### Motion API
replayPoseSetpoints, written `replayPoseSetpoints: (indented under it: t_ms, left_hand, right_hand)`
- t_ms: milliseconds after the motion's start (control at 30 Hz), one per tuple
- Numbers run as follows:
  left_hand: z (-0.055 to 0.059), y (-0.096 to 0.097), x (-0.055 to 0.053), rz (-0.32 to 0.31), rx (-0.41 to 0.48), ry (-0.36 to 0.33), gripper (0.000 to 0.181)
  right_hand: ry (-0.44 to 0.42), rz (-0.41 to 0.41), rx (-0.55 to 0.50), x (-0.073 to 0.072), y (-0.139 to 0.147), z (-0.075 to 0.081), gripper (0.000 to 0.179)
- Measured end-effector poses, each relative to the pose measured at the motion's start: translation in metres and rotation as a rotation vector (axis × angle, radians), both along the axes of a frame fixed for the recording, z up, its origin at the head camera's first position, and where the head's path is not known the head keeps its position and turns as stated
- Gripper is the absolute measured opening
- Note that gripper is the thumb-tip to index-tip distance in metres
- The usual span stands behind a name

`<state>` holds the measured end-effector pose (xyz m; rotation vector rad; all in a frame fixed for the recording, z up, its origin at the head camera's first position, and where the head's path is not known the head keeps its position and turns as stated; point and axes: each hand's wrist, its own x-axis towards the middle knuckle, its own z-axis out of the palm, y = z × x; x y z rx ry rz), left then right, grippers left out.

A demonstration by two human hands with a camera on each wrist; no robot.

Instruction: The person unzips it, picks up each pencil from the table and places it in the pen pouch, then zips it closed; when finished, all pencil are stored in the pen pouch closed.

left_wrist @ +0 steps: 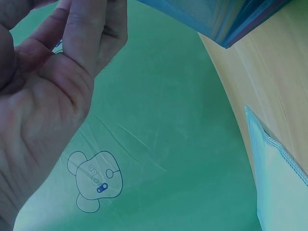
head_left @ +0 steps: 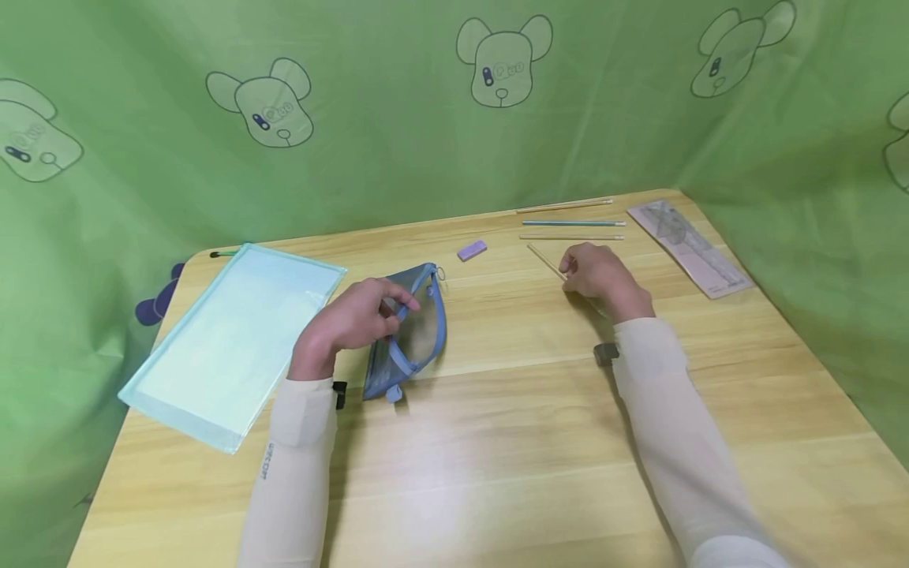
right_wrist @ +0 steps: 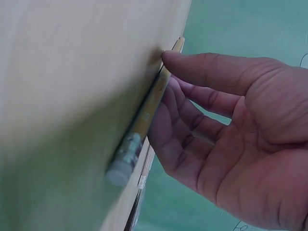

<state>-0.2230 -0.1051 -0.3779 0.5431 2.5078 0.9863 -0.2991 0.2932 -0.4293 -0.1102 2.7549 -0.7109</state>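
Observation:
A blue mesh zip pouch stands on the table with its zipped mouth gaping to the right. My left hand is at its left rim, thumb and fingers pinching the edge; the left wrist view shows curled fingers and a pouch corner, but the contact is cut off. On the right, my right hand pinches a wooden pencil between thumb and fingers. Its eraser end points down toward the wrist side in the right wrist view, close to the tabletop.
A purple eraser lies beyond the pouch. Behind the right hand are a blue pencil and wooden pencils. A packaged ruler set lies at the right edge, a pale-blue zip folder at left. Green curtain surrounds the table.

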Motion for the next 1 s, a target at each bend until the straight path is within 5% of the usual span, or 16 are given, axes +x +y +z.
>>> replayPoseSetpoints:
  t_ms: [1000]
  left_hand:
    - [0.004,0.001,0.001,0.007,0.006,0.000,0.038]
  right_hand:
    - [-0.055,0.031,0.004,0.007,-0.031,0.003,0.027]
